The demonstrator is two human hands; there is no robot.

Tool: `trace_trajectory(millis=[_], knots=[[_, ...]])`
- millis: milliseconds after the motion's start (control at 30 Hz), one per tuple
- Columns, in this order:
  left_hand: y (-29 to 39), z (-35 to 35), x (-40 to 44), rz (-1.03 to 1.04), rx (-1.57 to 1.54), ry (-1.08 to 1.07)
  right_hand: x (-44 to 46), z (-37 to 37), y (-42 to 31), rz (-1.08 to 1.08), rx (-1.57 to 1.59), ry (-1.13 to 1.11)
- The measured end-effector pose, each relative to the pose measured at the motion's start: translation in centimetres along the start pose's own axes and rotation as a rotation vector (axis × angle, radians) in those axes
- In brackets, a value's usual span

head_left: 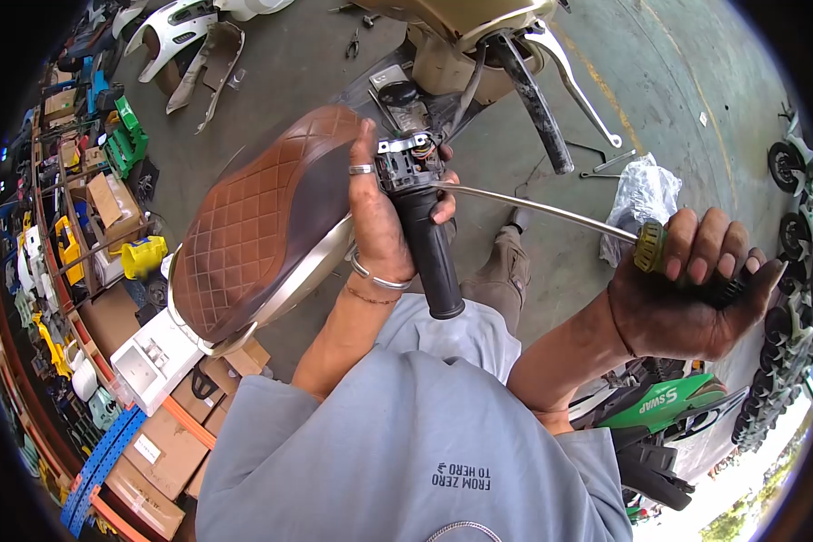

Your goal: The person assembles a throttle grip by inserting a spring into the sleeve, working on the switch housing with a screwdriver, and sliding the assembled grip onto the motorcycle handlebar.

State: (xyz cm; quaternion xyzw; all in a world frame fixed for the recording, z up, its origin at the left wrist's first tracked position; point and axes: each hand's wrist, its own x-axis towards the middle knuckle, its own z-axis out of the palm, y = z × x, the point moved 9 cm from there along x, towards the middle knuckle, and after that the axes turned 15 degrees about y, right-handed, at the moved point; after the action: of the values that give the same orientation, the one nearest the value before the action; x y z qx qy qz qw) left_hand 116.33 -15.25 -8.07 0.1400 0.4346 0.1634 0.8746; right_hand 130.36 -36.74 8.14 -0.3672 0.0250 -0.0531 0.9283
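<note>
My left hand (378, 212), with a ring and a bracelet, is wrapped round a black handlebar grip (432, 257) just below its switch housing. The switch housing (409, 161) is opened up, with coloured wires and metal parts showing inside. In my right hand (686, 289) is a screwdriver (551, 212) with a yellow-green and dark handle, gripped in a fist. Its long shaft points left, and the tip meets the lower edge of the switch housing. Whether the tip sits in a slot or seam, I cannot tell.
A scooter with a brown quilted seat (253, 217) stands at left. At the top are its gold front bodywork (461, 18), another bar end (537, 108) and a silver lever (583, 81). Plastic wrap (641, 194) and pliers (353, 43) lie on the floor. Shelves of parts line the left.
</note>
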Motion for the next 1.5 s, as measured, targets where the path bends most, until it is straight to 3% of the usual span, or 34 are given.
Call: trace_trajectory(millis=[467, 567, 667, 867, 1033, 1267, 1367, 1467, 1500], knots=[[-0.1, 0.3, -0.6, 0.076, -0.001, 0.047, 0.0, -0.8, 0.8, 0.093, -0.02, 0.072], [0.0, 0.2, -0.5, 0.092, -0.001, 0.051, -1.3, -0.5, -0.1, -0.045, -0.018, 0.216], [0.5, 0.2, -0.7, 0.124, 0.023, 0.076, -1.6, -1.0, 0.6, -0.004, -0.025, 0.093], [1.2, 0.1, -0.4, 0.146, 0.012, 0.104, -3.7, -0.5, -0.4, -0.186, 0.01, 0.149], [1.6, 0.2, -0.2, 0.163, 0.017, 0.097, -4.2, -0.1, -0.1, -0.147, -0.004, 0.106], [2.2, 0.1, 0.1, 0.154, -0.043, 0.133, -6.8, 1.1, -0.2, -0.267, 0.05, 0.112], [2.1, 0.4, -0.3, 0.151, -0.044, 0.133, -5.9, 0.6, 0.1, -0.251, 0.065, 0.192], [2.3, 0.5, 0.1, 0.157, -0.03, 0.088, -4.6, 0.5, 0.2, -0.175, -0.027, 0.152], [2.1, 0.4, 0.0, 0.16, -0.01, 0.087, -3.9, 0.9, -0.2, -0.241, -0.065, 0.185]])
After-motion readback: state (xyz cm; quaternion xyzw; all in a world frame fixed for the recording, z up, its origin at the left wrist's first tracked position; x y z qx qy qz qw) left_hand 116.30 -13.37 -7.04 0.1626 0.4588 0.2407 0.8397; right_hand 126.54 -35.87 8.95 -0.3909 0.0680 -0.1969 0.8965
